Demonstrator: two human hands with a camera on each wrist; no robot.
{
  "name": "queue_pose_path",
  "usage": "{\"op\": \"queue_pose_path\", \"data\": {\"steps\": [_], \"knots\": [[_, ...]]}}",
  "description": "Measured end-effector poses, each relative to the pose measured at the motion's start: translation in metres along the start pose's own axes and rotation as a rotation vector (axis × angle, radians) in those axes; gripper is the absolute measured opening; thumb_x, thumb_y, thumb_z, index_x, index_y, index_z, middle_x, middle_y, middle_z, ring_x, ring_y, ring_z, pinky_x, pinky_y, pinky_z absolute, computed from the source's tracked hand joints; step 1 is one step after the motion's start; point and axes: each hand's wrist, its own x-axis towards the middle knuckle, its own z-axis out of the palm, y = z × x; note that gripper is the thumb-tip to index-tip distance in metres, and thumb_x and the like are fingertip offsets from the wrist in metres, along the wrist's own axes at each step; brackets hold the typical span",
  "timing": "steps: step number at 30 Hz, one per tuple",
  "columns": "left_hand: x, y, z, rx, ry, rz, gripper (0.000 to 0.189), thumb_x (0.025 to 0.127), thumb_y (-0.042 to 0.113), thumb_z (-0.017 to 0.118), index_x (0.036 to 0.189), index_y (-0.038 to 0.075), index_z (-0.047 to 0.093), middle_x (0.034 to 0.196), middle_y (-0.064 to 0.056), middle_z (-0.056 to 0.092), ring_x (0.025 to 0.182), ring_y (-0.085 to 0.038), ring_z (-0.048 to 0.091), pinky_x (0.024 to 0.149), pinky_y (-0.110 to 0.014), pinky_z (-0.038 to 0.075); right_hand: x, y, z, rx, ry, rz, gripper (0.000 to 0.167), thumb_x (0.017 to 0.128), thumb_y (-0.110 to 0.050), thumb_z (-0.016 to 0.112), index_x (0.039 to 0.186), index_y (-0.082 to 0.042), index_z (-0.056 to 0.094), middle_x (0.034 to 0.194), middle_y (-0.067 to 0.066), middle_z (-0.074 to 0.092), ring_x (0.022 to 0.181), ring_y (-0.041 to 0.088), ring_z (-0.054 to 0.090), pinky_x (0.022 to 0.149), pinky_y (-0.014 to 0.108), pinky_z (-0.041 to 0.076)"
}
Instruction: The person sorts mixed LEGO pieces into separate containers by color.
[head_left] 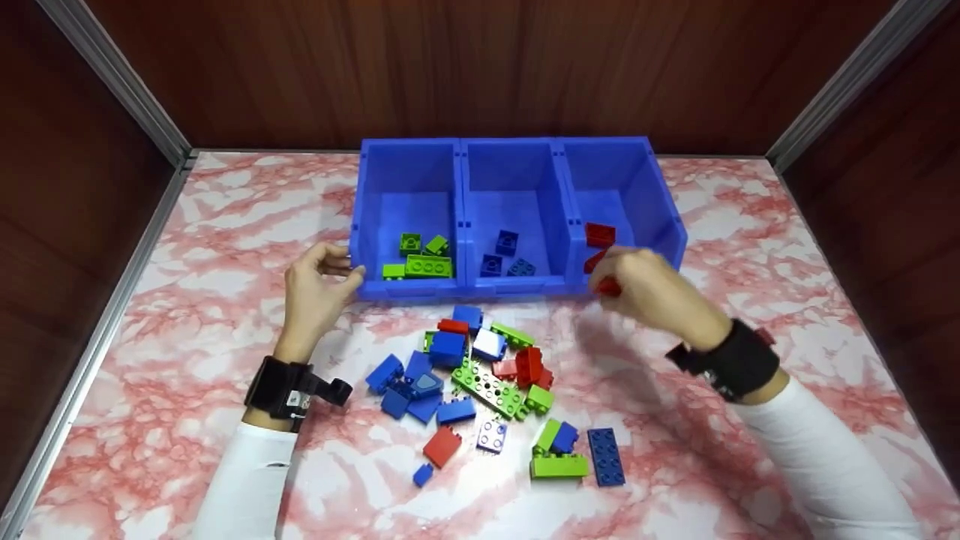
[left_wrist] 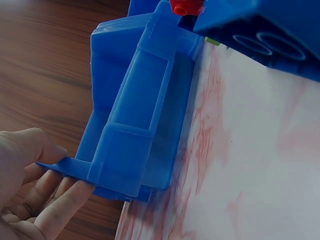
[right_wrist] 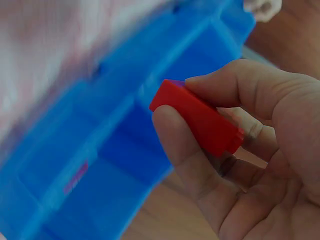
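My left hand (head_left: 319, 289) grips the left wall of a blue three-compartment bin (head_left: 517, 289); in the left wrist view the thumb and fingers (left_wrist: 65, 205) pinch its edge. A red toy brick (right_wrist: 197, 117) is held between the thumb and fingers of my right hand (head_left: 645, 289), over the front rim of the right compartment. Red bricks (head_left: 600, 235) lie in that compartment, dark blue bricks (head_left: 507, 241) in the middle one, and green bricks (head_left: 428, 266) in the left one.
A loose pile of blue, red, green and white bricks (head_left: 448, 349) spreads over the marbled table (head_left: 225, 300) before the bin. Nearer the front lie a long dark blue brick (head_left: 606, 457) and a green brick (head_left: 559, 466). Wooden panels (head_left: 480, 67) enclose the back and sides.
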Motion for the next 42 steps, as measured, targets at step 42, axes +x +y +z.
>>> {"op": "queue_pose_path", "data": {"steps": [42], "knots": [[0.001, -0.001, -0.001, 0.0, -0.022, -0.022, 0.026, 0.088, 0.001, 0.078, 0.112, -0.005, 0.07, 0.107, -0.021, 0.075, 0.091, -0.02, 0.066, 0.081, -0.016, 0.054, 0.067, 0.051, -0.028, -0.079, -0.07, 0.126, 0.034, 0.08, -0.006, 0.085, 0.112, 0.001, 0.076, 0.107, 0.022, 0.079, 0.103, 0.041, 0.074, 0.091, 0.057, 0.061]]}}
